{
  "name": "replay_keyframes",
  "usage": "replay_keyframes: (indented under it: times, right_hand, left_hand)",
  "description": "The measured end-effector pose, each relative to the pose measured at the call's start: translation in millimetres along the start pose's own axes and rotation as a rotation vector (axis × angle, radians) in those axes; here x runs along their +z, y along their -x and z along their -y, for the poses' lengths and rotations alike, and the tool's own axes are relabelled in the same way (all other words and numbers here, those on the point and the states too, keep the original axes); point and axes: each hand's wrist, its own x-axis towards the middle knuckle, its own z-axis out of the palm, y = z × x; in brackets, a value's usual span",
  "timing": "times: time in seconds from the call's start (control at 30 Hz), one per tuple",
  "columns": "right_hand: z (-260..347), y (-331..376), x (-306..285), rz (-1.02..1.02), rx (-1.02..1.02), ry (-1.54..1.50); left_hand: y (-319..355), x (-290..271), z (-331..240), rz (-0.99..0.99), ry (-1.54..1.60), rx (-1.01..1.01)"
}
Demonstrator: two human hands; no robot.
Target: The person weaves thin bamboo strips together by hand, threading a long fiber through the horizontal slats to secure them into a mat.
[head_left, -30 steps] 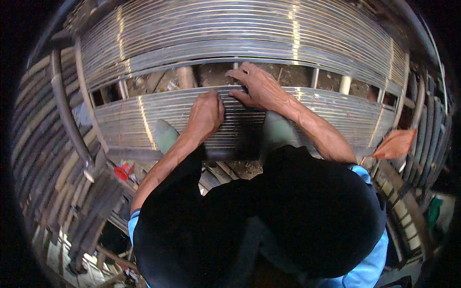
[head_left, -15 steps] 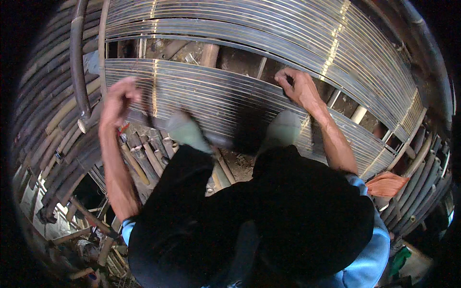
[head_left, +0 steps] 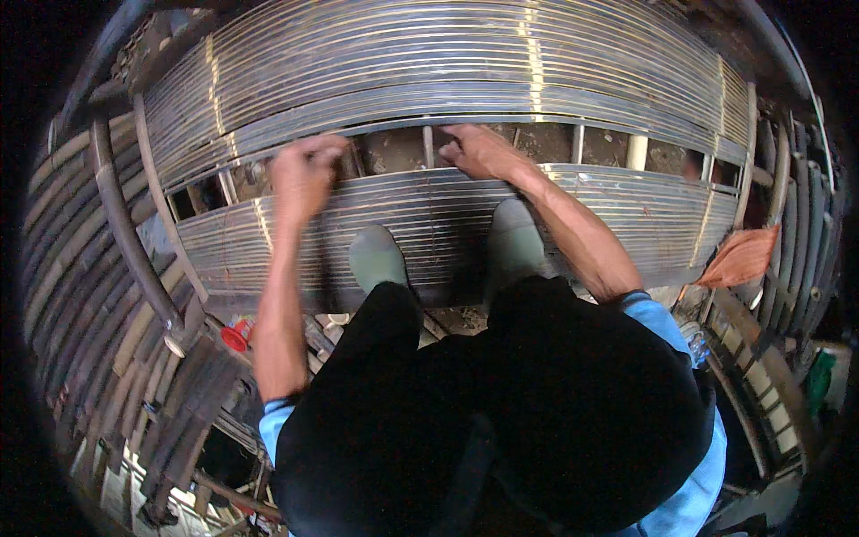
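Observation:
Before me lies a slatted bench of dark strips, split by a crosswise gap into a far section (head_left: 385,54) and a near section (head_left: 447,201). Pale bindings cross the strips. My left hand (head_left: 302,174), smeared by motion, is over the left part of the gap with its fingers bent; what they touch is hidden. Further right, my right hand (head_left: 483,154) reaches over the gap. Its fingers are bent close together at the far section's front edge; whatever lies between them is too small to make out. My two grey-green boots (head_left: 378,258) rest on the near section.
Stacked bamboo poles (head_left: 85,295) fill the left side, with a thicker pole (head_left: 125,224) standing before them. More poles (head_left: 796,242) stand at the right, behind an orange cloth (head_left: 741,258). A red object (head_left: 237,334) is by my left forearm. Short crossbars (head_left: 578,143) span the gap.
The view has shifted and turned. My left hand has moved from the near section's left end to the gap. My right hand now reaches the far section's front edge, and the hands are closer together.

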Motion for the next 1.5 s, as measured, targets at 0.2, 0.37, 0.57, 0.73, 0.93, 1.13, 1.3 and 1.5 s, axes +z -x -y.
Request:
replay_keyframes:
  times: [0.2,0.37,0.57,0.73,0.93,1.13,1.3,1.5]
  right_hand:
    - [17,-6,6,0.015,0.04,-0.198]
    - [22,10,9,-0.105,0.024,-0.021]
    - [16,71,-36,-0.239,-0.189,-0.737]
    - [28,107,-80,0.015,-0.261,-0.894]
    - [59,91,-66,-0.051,-0.304,-0.759]
    - [12,82,-96,-0.574,-0.036,-0.226]
    - [-6,55,-103,-0.675,0.075,-0.129]
    - [-14,51,-106,-0.587,-0.129,-0.157]
  left_hand:
    - [-8,120,-34,0.026,-0.158,-0.047]
    - [-9,108,-32,0.022,-0.088,-0.084]
    - [-20,27,-15,0.551,0.881,-0.369]
    - [0,38,-62,0.532,1.306,-0.159]
    - [28,40,-69,0.279,0.34,0.166]
    - [50,-63,-15,-0.159,-0.239,0.127]
    - [199,-198,75,-0.101,-0.246,-0.397]
    - [411,-335,175,-0.039,0.392,-0.921]
